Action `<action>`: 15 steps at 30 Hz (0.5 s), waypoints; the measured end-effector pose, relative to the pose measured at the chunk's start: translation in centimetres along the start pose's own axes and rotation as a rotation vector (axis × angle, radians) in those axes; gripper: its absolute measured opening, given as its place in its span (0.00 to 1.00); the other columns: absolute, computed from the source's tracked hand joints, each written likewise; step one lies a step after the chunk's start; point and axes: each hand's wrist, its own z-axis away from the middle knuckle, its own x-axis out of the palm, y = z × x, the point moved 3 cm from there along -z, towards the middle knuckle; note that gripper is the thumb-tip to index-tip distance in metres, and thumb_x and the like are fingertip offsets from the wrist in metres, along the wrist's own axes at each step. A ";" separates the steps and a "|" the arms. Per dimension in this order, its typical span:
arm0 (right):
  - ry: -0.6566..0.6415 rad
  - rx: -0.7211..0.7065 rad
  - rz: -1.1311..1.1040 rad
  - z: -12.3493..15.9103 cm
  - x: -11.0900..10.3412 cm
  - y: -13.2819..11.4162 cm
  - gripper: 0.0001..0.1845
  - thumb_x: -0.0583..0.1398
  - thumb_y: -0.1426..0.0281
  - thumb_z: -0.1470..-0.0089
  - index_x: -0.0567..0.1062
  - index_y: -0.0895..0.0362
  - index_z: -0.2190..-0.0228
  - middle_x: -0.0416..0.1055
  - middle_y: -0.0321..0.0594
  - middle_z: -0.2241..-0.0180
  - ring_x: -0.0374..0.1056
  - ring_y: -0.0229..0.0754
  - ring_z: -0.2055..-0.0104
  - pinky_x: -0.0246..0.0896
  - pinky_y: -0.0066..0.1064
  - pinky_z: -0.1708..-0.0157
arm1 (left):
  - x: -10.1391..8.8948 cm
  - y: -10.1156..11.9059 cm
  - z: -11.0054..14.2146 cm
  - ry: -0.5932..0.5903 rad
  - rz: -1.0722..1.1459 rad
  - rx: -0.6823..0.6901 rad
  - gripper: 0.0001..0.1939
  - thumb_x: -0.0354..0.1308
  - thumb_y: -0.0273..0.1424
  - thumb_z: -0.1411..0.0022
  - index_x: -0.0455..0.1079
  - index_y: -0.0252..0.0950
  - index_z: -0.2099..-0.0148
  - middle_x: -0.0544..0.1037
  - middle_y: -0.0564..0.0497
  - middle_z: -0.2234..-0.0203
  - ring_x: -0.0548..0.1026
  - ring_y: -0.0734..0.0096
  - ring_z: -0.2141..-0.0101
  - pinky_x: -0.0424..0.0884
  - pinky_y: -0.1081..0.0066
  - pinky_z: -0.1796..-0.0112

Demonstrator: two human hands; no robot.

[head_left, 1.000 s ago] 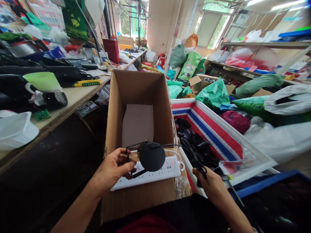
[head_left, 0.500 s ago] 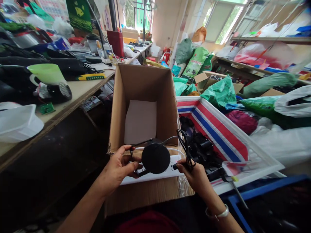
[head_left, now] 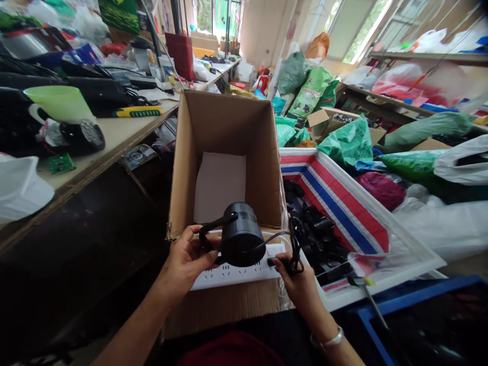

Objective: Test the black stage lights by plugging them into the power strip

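My left hand [head_left: 193,259] grips the bracket of a black cylindrical spotlight [head_left: 242,239], tilted over the near edge of a cardboard box. Its round end faces me. A thin black cord [head_left: 295,251] runs from it to my right hand [head_left: 295,277], whose fingers pinch a small black plug [head_left: 271,262] along with the bundled cord. Under both hands lies a white power strip [head_left: 236,274] with a row of sockets. The plug is close above the strip's right end; whether it touches a socket I cannot tell.
Beyond the strip an open cardboard box [head_left: 276,168] holds a pale sheet [head_left: 221,185]. To the right, a striped-lined crate [head_left: 343,203] contains black parts. On the left bench [head_left: 125,132] are a green cup [head_left: 61,104], a yellow-handled tool [head_left: 139,111] and a white tub [head_left: 23,188].
The spotlight has tipped so its cylindrical side now shows. My right hand has shifted slightly left with the plug, and the view has moved a little.
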 end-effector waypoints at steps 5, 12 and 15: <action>0.079 -0.081 0.005 1.0 1.1 1.0 0.10 0.55 0.63 0.41 0.73 0.55 0.67 0.75 0.44 0.68 0.73 0.46 0.65 0.70 0.36 0.65 | 0.3 -0.6 -0.3 0.029 0.033 0.060 0.23 0.69 0.27 0.51 0.60 0.40 0.57 0.77 0.53 0.65 0.75 0.64 0.61 0.77 0.67 0.68; 0.117 -0.230 -0.002 1.1 1.4 3.0 0.09 0.58 0.64 0.45 0.76 0.54 0.67 0.76 0.42 0.67 0.74 0.45 0.63 0.72 0.32 0.64 | 1.0 -2.7 -0.1 -0.076 0.013 0.162 0.20 0.66 0.32 0.47 0.62 0.39 0.55 0.77 0.50 0.65 0.74 0.64 0.62 0.71 0.67 0.63; 0.102 -0.161 -0.068 0.8 1.7 3.8 0.09 0.57 0.64 0.44 0.76 0.54 0.68 0.76 0.41 0.68 0.74 0.43 0.63 0.71 0.28 0.63 | 1.1 -3.1 0.2 -0.074 0.007 0.133 0.21 0.66 0.34 0.48 0.62 0.39 0.54 0.75 0.51 0.67 0.73 0.67 0.65 0.70 0.69 0.66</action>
